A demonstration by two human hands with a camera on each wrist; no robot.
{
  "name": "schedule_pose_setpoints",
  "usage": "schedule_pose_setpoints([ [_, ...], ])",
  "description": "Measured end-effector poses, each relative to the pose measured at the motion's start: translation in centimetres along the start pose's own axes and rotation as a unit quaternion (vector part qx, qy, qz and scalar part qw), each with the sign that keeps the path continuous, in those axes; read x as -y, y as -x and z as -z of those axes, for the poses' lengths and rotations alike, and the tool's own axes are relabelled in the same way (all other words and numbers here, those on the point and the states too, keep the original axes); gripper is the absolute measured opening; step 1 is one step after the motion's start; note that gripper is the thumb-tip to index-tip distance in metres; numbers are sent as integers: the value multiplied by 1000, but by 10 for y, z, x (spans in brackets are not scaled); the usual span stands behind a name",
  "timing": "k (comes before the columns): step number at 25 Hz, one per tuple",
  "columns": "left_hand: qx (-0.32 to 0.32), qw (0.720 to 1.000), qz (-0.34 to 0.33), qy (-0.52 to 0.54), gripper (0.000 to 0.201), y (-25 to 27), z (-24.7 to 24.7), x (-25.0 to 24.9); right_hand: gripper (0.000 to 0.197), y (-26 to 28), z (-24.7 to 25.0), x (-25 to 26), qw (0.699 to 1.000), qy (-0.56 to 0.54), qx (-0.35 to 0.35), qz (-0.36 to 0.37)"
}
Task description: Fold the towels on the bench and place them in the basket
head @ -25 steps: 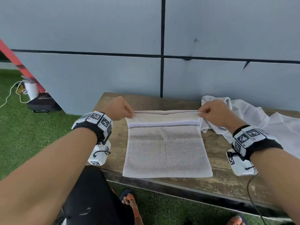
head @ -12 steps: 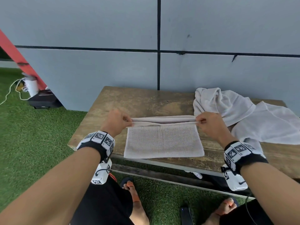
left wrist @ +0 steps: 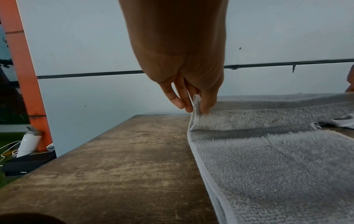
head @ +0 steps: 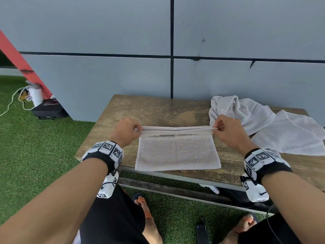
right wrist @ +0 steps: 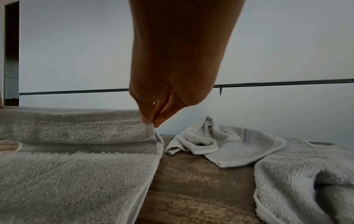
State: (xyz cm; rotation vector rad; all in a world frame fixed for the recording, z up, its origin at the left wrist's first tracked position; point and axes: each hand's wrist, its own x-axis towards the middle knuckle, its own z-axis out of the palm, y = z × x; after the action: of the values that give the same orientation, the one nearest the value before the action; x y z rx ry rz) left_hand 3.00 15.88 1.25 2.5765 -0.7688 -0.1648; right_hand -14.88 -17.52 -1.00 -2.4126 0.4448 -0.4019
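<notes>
Terry towel [head: 177, 150] lies mid-frame on the bench [head: 154, 111], its far corners pinched by your left hand [head: 125, 132] and right hand [head: 226, 130]; carry both evenly forward, probably matching the near edge, before releasing.

You're outdoors, some yard or patio: artificial grass [head: 35, 155], grey panelled wall [head: 105, 41], worn wooden bench [head: 149, 111].

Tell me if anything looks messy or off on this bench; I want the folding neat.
The beige towel is square, its far edge pinched evenly by the left hand and right hand. The white towels lie crumpled at the bench's right end, unfolded. No basket is in view.
</notes>
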Motion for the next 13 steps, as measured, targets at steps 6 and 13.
schedule_pose_setpoints([
  [6, -3, 999, -31, 10, 4, -1, 4, 3, 15, -1, -1, -1, 1000, -2, -4, 9],
  [13, 3, 995, -95, -27, 4, -1, 7, 2, 6, 0, -2, -4, 1000, 0, -4, -6],
])
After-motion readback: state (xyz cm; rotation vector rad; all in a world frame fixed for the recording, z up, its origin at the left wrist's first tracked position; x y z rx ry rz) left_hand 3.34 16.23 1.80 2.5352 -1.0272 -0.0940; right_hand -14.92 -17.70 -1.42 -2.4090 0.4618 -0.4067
